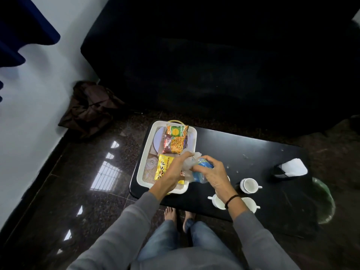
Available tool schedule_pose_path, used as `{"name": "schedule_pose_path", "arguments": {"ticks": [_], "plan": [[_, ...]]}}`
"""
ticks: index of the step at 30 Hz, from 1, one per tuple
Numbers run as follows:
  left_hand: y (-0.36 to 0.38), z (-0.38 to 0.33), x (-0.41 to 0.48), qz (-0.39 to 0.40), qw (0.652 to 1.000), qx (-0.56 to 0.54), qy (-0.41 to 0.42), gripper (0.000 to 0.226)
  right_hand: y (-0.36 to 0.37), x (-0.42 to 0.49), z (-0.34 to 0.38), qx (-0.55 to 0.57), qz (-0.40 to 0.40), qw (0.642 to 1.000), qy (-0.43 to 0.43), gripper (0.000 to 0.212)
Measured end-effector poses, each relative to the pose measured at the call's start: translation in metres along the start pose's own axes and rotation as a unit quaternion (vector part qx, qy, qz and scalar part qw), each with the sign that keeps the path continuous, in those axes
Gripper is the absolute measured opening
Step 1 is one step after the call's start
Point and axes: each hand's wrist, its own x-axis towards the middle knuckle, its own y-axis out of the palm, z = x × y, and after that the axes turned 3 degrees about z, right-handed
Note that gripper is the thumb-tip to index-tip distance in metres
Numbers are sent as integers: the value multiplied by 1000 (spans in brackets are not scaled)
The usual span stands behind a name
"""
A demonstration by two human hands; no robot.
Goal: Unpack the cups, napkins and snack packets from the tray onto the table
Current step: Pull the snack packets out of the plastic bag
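Observation:
A white tray (141, 162) sits at the left end of the black table (243, 145). In it lie a green-orange snack packet (176, 130), a red-yellow mix packet (174, 144), a yellow "chunks" packet (164, 166), a white plate (158, 140) and a clear lid (151, 164). Over the tray's right edge, my left hand (175, 169) and my right hand (211, 173) both hold a clear and blue plastic packet (198, 171). White cups stand on the table: one (248, 185) to the right, two (215, 200) (250, 204) partly hidden by my right wrist.
A black holder with white napkins (290, 169) stands near the table's right end. A dark sofa (214, 65) runs behind the table. A brown bag (91, 108) lies on the floor by the wall. My bare feet (179, 215) are at the table's front edge.

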Motion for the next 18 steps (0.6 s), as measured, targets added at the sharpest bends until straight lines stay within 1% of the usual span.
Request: {"name": "schedule_pose_path", "arguments": {"ticks": [2, 4, 7, 9, 10, 11, 13, 14, 18], "plan": [[7, 1, 1, -30, 999, 15, 7, 23, 2, -9, 0, 11, -22, 1000, -1, 36], [12, 3, 3, -60, 996, 66, 19, 25, 2, -17, 1, -7, -44, 999, -7, 38], [16, 1, 3, -46, 993, 105, 35, 42, -1, -28, 3, -46, -58, 997, -8, 53], [19, -4, 1, -29, 991, 117, 53, 46, -6, -34, 6, -61, -60, 996, -13, 62], [21, -7, 2, -22, 990, 126, 62, 44, -9, -37, 7, -59, -62, 996, -17, 64], [25, -9, 4, -13, 987, 142, 72, 37, -12, -40, 8, -54, -65, 996, -21, 65], [34, -13, 7, 7, 981, 174, 85, 19, -19, -45, 9, -42, -77, 996, -32, 66], [40, -15, 9, 13, 979, 187, 85, 16, -24, -48, 8, -36, -87, 995, -40, 67], [67, -14, 14, 50, 967, 242, 58, 17, -46, -57, -3, -10, -115, 991, -72, 71]]}}
